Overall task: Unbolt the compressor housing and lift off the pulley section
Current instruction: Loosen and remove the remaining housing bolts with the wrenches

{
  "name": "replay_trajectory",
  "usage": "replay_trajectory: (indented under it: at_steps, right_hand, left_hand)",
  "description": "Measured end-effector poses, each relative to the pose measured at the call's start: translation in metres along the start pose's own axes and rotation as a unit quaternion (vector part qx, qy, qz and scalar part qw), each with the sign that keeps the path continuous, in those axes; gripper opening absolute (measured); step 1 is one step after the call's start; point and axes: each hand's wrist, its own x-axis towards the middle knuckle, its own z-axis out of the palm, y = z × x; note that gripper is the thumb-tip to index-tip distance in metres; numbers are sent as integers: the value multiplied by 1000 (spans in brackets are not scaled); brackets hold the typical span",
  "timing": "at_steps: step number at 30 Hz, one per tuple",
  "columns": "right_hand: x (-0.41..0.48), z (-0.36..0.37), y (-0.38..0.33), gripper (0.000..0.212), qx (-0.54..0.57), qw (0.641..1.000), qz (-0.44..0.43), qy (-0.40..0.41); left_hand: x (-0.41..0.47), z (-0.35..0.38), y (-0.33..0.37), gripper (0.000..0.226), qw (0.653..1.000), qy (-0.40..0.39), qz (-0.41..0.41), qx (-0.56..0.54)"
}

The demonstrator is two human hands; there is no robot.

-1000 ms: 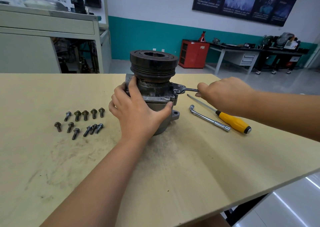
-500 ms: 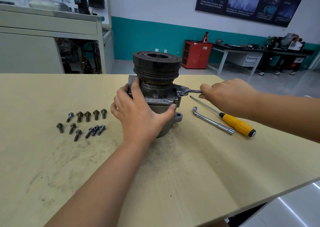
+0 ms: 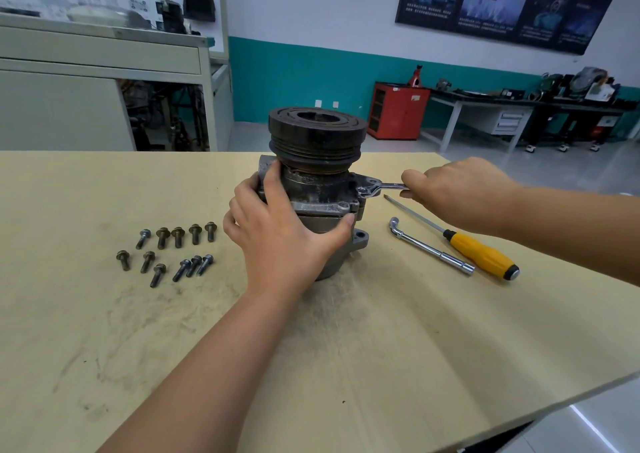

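Wrench [image 3: 384, 186] barely swung; right hand [image 3: 457, 193] grips its handle, left hand [image 3: 277, 241] clasps compressor [image 3: 322, 193]; wrench could slip under load, tipping compressor.

- You have bright, even light; only a soft shadow beneath your left hand [image 3: 277, 241].
- Floor [image 3: 597, 430] glare below your right hand [image 3: 460, 193].
- Wide-angle bowing at the edges.
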Motion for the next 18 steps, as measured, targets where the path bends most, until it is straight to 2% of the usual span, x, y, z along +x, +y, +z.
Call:
replay_trajectory:
  at_steps: [18]
  right_hand:
    - [11,11,3,14,3,1000,-1,17]
  left_hand:
    - [0,0,1,105,1000,2,-1,1]
